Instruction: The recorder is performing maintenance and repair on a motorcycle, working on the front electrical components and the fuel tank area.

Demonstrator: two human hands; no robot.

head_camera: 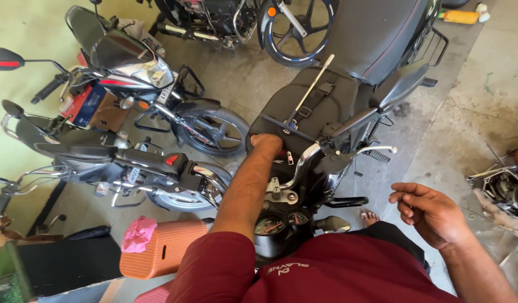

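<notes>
Black motorcycle (326,112) stands directly below the camera, left hand (266,143) closed on its fuel tank (304,106) beside the chrome handlebar (304,163) — steadying stage, apparently; right hand (427,210) hangs empty, loosely curled — free to grip next.

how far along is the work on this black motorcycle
Done: the motorcycle's tank area looks stripped, with a long metal rod lying over the dark tank cover. In hand: the left hand presses on the tank area behind the handlebar, while the right hand hangs free, holding nothing. Left: I can't tell which parts await refitting; the speedometer dials sit in place.
</notes>
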